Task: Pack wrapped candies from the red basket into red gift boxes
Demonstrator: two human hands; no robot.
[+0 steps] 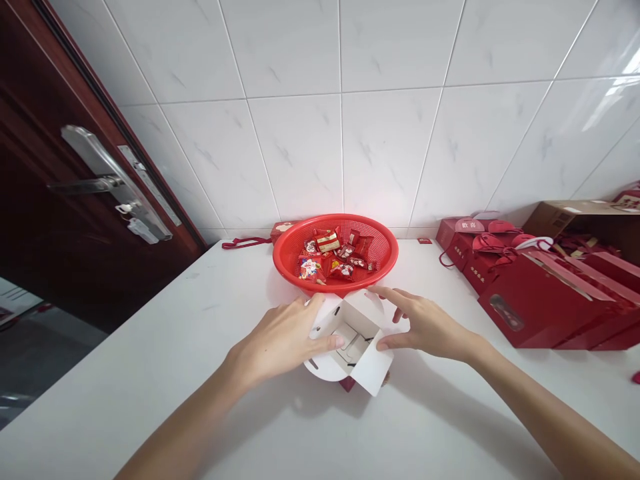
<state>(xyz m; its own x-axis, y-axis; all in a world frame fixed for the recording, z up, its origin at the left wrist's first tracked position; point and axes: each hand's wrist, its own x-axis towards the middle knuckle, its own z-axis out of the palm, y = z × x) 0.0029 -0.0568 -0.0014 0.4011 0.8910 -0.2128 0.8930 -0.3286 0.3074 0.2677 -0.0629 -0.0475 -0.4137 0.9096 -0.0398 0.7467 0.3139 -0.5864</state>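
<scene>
A small paper gift box [373,373] stands on the white table in front of me, its top flaps spread and its white inside showing bare. My left hand [280,339] grips the left side, with the thumb reaching inside the wall and the fingers outside. At the right side, my right hand [426,325] holds the box between its thumb on the edge and its curved fingers by the back flap. A red plastic basket [286,261] is just behind the box. In it lie several wrapped sweets [329,240] and snack packets [312,269].
Several red gift boxes [535,300] stand at the right, beside a brown cardboard carton [560,217]. A red ribbon [245,243] lies behind the basket's left side. The tiled wall [300,153] bounds the table at the back; a dark door [60,253] is at the left.
</scene>
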